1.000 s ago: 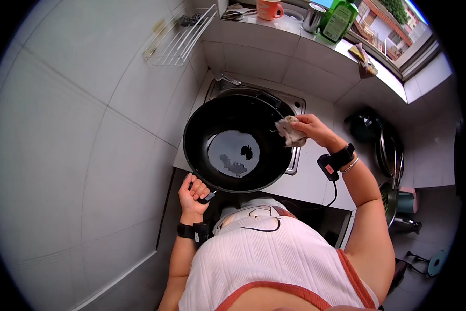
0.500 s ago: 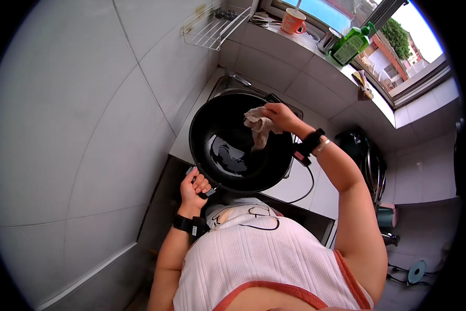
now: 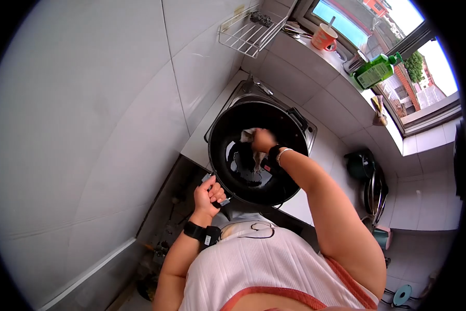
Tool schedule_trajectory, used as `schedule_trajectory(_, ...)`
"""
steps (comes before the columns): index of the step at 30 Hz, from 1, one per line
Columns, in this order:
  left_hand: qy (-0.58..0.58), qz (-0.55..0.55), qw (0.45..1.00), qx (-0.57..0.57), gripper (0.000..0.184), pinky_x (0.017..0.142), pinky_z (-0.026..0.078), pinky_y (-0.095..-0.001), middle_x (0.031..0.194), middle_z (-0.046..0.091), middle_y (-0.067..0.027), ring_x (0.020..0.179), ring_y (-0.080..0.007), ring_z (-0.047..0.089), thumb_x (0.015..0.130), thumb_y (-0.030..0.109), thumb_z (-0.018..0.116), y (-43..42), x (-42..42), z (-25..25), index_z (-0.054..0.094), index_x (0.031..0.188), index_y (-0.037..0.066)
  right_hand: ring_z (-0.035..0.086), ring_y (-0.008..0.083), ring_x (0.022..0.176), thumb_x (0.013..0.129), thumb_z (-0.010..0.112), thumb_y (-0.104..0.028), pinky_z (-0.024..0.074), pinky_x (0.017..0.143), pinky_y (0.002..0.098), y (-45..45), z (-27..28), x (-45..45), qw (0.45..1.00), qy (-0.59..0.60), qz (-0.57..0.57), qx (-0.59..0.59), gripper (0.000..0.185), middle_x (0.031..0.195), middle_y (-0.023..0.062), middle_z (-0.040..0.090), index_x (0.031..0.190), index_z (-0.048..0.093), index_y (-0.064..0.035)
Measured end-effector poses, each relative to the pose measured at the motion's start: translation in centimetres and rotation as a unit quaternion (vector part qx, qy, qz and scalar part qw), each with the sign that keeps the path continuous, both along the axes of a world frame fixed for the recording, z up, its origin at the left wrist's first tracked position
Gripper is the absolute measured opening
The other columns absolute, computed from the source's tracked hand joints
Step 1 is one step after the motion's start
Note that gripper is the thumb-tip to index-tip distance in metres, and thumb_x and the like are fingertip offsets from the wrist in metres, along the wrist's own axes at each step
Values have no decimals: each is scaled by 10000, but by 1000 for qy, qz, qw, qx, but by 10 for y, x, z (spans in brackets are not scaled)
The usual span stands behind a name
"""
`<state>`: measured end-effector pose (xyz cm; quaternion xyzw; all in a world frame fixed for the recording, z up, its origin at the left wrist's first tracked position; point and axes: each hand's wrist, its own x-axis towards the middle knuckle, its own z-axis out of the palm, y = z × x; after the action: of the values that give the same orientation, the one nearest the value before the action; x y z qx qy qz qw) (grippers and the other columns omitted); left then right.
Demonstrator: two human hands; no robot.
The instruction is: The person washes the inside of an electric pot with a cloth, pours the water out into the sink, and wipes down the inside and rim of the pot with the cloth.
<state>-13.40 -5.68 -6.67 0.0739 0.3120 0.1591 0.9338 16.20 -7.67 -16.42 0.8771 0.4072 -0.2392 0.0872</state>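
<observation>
A large black wok [image 3: 284,189] sits over the stove, its inside shiny with wet patches. My left hand [image 3: 209,196] is closed around the wok's near side handle [image 3: 223,202]. Inside the wok, my right hand [image 3: 264,141] grips a crumpled, light grey-brown cloth [image 3: 248,135], part of which hangs below the fingers. Motion blurs the right fingers a little. Opposite my left hand, the wok's far handle [image 3: 298,118] is free.
A wire rack [image 3: 253,39] juts from the left wall. Along the windowsill stand an orange mug [image 3: 324,38], a can [image 3: 355,62] and a green pump bottle [image 3: 375,72]. Dark cookware [image 3: 361,165] is at the right beyond the white counter [image 3: 323,155].
My right hand has lowered into the wok with the cloth, reaching further inside. The left hand keeps its hold on the handle. The whole view has shifted and turned slightly.
</observation>
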Motion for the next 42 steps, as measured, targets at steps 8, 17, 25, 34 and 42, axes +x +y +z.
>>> schedule_trajectory(8, 34, 18, 999, -3, 453, 388, 240, -229, 404, 210, 55, 345, -72, 233, 871, 235, 445, -1, 5, 8, 258, 464, 168, 451, 348, 972, 669, 570, -90, 384, 833, 425, -43, 20, -77, 784, 290, 539, 103, 307, 1019, 163, 461, 973, 528, -79)
schedule_trajectory(17, 24, -4, 1000, 4, 474, 384, 229, -235, 400, 204, 49, 340, -77, 226, 851, 248, 470, 10, 2, -10, 244, 442, 163, 477, 338, 967, 711, 529, -117, 443, 798, 403, 9, 40, -48, 882, 57, 433, 180, 368, 1053, 141, 442, 1074, 499, -168)
schedule_trajectory(25, 5, 15, 1000, 5, 470, 372, 229, -232, 398, 215, 50, 336, -74, 233, 845, 242, 485, 10, 5, -5, 260, 441, 159, 411, 445, 1059, 715, 598, -235, 338, 926, 494, -57, 64, -41, 978, 51, 168, -114, 652, 1260, 189, 313, 1289, 289, -201)
schedule_trajectory(34, 20, 8, 1000, -1, 467, 376, 231, -233, 403, 221, 48, 340, -75, 240, 851, 235, 482, 13, 5, -2, 262, 446, 160, 482, 362, 992, 783, 505, -167, 376, 849, 477, -99, 19, -15, 840, 115, 520, -104, 395, 1102, 202, 451, 1157, 425, -70)
schedule_trajectory(42, -4, -33, 999, 9, 457, 381, 236, -239, 392, 230, 43, 335, -77, 237, 854, 230, 467, 20, 5, -6, 267, 449, 163, 431, 366, 1046, 650, 558, -100, 343, 872, 472, 29, 18, -40, 927, 163, 276, 195, 424, 1090, 177, 461, 1061, 461, -63)
